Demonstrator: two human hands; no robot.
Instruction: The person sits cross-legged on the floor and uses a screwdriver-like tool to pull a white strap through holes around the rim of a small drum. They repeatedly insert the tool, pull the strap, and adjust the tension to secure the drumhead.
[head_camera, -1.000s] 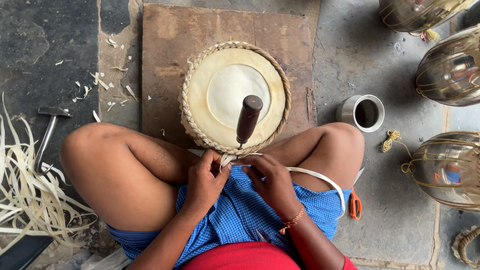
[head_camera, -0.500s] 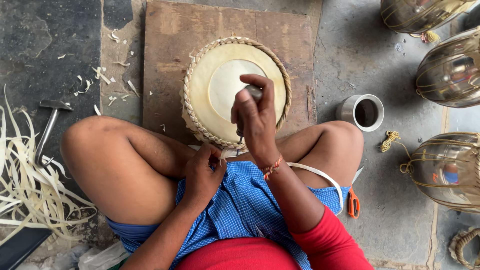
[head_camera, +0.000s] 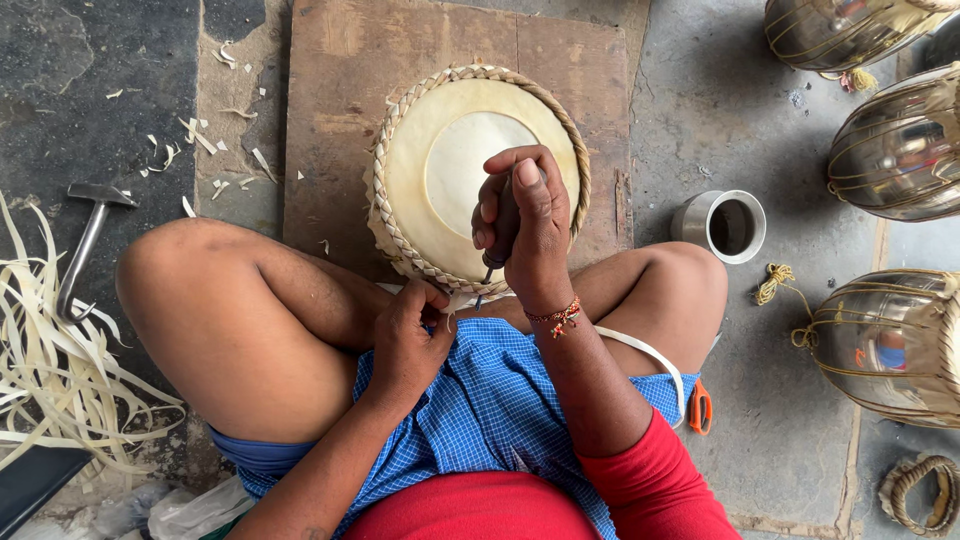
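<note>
A seated worker's right hand (head_camera: 525, 225) closes its fingers around a dark-handled awl (head_camera: 503, 222), tip just below them at the drum head's (head_camera: 470, 160) braided rim. The left hand (head_camera: 412, 335) pinches a pale strip (head_camera: 455, 300) beside that tip; a slip could likely jab those fingertips.

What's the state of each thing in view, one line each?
Drum head: flat on the wooden board, braided rim around it.
Awl: gripped upright, tip at the drum's near rim.
Right hand: closed around the awl's handle.
Left hand: pinching a pale strip at the near rim.
Metal cup: upright, open.
Hammer: lying on the floor, untouched.
Orange-handled cutters: on the floor, partly hidden.
</note>
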